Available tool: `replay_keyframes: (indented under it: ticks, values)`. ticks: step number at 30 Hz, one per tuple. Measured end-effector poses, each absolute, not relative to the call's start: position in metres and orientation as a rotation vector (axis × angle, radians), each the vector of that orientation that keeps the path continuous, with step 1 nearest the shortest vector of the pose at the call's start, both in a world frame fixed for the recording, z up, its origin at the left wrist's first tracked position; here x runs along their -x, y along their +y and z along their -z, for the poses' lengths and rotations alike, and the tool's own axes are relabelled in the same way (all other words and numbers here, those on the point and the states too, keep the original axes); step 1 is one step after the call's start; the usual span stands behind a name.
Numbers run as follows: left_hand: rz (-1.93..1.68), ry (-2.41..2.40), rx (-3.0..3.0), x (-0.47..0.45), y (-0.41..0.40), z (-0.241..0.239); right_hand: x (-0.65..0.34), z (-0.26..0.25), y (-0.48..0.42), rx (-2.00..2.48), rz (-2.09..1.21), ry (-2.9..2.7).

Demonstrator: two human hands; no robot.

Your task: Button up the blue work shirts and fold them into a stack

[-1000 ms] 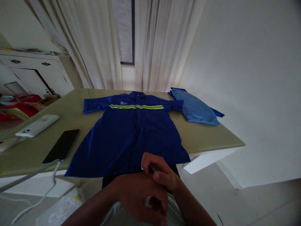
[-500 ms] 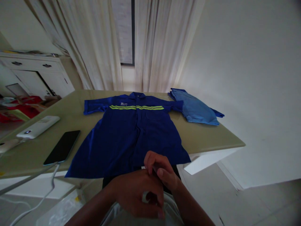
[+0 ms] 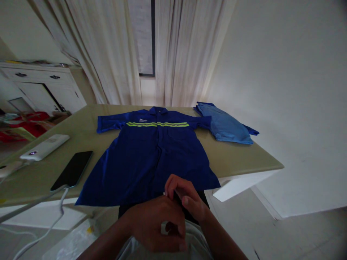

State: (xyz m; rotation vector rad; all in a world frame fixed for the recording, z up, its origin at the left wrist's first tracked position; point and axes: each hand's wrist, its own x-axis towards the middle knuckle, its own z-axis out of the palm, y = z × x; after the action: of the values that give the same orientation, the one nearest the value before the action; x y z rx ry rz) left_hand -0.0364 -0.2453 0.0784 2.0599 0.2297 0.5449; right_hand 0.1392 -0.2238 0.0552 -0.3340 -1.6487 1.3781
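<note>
left grip (image 3: 155,227) curled round small white object (image 3: 164,228); right grip (image 3: 187,198) curled alongside

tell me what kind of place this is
Probably a room in a home: long white curtains over a window, a white cabinet with drawers, and a table bearing a spread blue work shirt and a phone.

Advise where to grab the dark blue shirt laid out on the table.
Take the dark blue shirt by its two near hem corners, coming from the near table edge. It lies flat, front up, collar far; the hem seems to overhang that edge, leaving cloth free to pinch.
</note>
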Motion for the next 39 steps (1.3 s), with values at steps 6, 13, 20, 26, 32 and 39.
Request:
replay_keyframes:
  ticks: [6, 13, 20, 26, 32, 39]
  values:
    - [-0.697, 0.253, -2.118, 0.046, -0.245, -0.082, -0.138, -0.055, -0.228, 0.359, -1.485, -1.658]
    - [-0.558, 0.768, -2.318, 0.086, -0.199, -0.092, -0.153, -0.049, -0.214, 0.488, -1.231, -1.584]
    - [-0.253, 1.81, -2.412, 0.117, -0.102, -0.036, -0.165, -0.032, -0.167, 1.073, -0.687, -2.186]
    - [-0.135, 1.874, -2.389, 0.095, -0.058, -0.01, -0.165, -0.03, -0.119, 1.377, -0.468, -2.308]
    - [-0.066, 1.908, -2.33, 0.07, -0.028, -0.028, -0.128, -0.045, -0.081, 1.377, -0.226, -2.337]
    - [-0.638, 1.905, -2.35, 0.067, -0.021, -0.014, -0.129, -0.009, -0.057, 1.379, -0.375, -2.031]
